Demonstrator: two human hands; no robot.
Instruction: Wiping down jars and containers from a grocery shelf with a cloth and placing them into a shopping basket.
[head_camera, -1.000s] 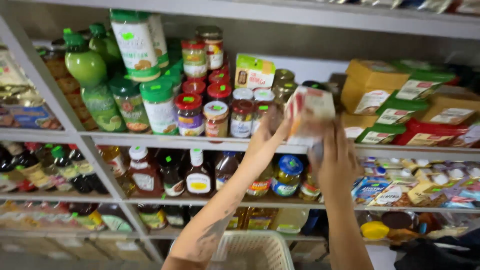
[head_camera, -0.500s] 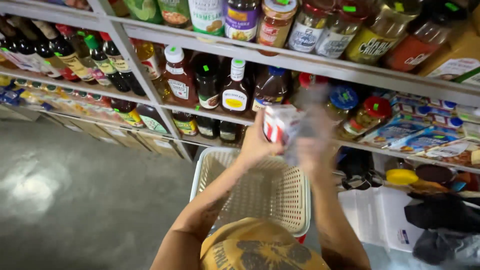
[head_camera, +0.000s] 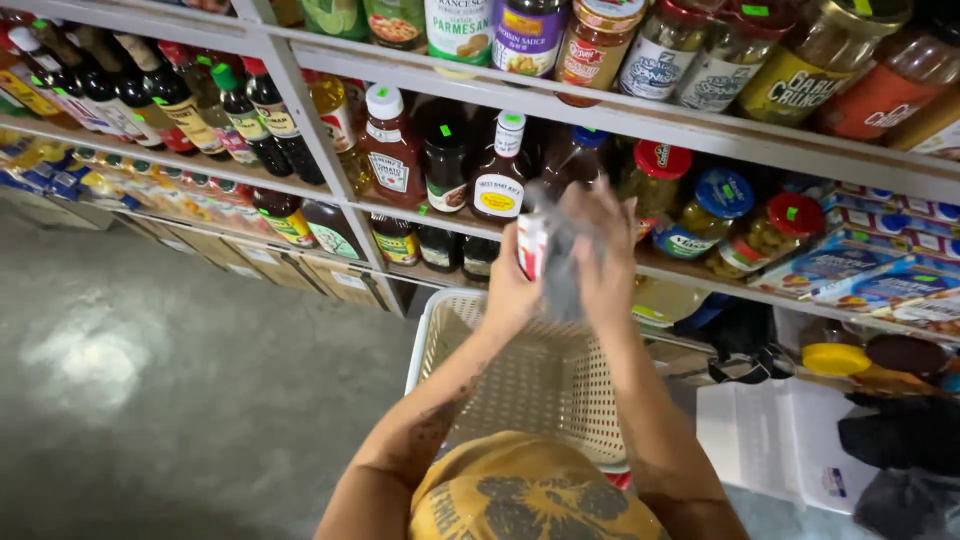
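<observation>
The left hand (head_camera: 512, 290) and right hand (head_camera: 603, 262) were closed together around a small red-and-white carton (head_camera: 533, 246), blurred, held up above the cream plastic lattice basket (head_camera: 540, 385), which lay bare, so the carton was not yet in it.

The small red-and-white package (head_camera: 537, 247) is mostly hidden behind the right hand (head_camera: 600, 262), whose fingers (head_camera: 592, 215) are smeared by motion blur, so its kind cannot be told. The top edge cuts off the jars (head_camera: 690, 55) on the far shelf (head_camera: 620, 112), and the person's arms and yellow shirt (head_camera: 530, 495) cover the near part of the white basket (head_camera: 455, 320).
</observation>
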